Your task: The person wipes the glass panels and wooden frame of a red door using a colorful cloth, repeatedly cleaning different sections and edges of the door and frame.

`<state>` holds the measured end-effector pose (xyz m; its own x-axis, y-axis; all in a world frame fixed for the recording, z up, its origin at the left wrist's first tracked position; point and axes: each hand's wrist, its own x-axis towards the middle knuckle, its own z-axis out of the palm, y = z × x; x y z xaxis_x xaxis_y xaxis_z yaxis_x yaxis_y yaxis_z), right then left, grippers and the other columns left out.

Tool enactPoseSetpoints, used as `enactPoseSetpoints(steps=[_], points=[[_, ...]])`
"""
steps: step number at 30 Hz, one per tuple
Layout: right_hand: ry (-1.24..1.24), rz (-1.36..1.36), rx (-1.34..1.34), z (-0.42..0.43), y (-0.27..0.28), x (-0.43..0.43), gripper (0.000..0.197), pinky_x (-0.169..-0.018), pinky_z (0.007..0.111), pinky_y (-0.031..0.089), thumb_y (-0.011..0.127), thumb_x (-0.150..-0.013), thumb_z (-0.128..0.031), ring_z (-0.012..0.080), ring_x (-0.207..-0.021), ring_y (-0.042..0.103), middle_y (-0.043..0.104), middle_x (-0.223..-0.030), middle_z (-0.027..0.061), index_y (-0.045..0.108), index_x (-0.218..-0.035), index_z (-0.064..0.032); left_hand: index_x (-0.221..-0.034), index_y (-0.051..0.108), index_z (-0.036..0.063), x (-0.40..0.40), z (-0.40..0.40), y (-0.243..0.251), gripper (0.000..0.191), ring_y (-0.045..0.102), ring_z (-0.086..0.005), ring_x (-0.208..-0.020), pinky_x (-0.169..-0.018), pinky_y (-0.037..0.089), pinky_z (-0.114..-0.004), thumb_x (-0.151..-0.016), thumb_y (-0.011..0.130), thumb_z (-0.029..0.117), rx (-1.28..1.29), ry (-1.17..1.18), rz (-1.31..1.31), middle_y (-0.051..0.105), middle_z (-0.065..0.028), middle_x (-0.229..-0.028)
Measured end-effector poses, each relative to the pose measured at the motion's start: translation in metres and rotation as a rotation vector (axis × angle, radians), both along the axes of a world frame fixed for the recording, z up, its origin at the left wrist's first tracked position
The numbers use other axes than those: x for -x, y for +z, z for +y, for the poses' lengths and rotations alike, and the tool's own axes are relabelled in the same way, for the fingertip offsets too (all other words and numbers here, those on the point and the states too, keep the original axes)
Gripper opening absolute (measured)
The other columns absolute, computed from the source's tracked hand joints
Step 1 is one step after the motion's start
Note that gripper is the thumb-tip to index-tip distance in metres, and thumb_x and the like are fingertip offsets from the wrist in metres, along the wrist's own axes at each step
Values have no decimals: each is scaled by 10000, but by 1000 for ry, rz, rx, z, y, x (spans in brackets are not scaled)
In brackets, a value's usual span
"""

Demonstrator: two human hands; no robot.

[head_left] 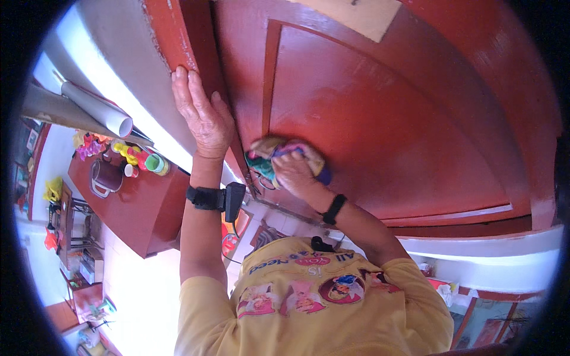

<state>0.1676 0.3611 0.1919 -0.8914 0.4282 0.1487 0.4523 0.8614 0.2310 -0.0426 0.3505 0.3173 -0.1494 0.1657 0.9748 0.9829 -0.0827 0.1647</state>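
Note:
A red painted wooden door (pixel 383 115) with a recessed panel fills the upper right of the view. My right hand (pixel 294 171) presses a crumpled multicoloured cloth (pixel 320 155) against the door near the panel's lower left corner. The cloth and hand are slightly blurred. My left hand (pixel 202 115) lies flat along the red door frame (pixel 176 40), palm side to the wood, fingers extended and holding nothing. Just below the cloth, a thin metal latch or wire loop (pixel 266 183) shows at the door's edge.
Left of me stands a red cabinet (pixel 133 209) bearing a dark pitcher (pixel 107 175), a green cup (pixel 156 163), a small paper cup (pixel 130 171) and artificial flowers (pixel 91 144). A rolled white sheet (pixel 100 111) juts out above. Pale paper (pixel 356 15) is fixed to the door's top.

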Motion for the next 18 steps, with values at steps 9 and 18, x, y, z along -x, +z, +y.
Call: enactPoseSetpoints(steps=[9, 18], points=[[9, -128, 143, -26, -56, -118, 313, -1057, 402, 300, 504, -767, -187, 208, -1126, 515, 601, -1159, 80, 676, -994, -57, -1363, 356, -10, 6, 2, -6, 660, 348, -449, -1292, -1078, 282, -515, -744, 583, -40, -1, -8, 28, 360, -245, -1400], [-434, -133, -513, -47, 140, -247, 513, -987, 595, 263, 649, -713, -283, 351, -996, 492, 572, -1060, 38, 602, -1207, -153, -1359, 376, -7, -6, 5, -4, 593, 326, -433, -1314, -1099, 246, -508, -784, 509, -63, -80, -61, -80, 357, -227, -1414]])
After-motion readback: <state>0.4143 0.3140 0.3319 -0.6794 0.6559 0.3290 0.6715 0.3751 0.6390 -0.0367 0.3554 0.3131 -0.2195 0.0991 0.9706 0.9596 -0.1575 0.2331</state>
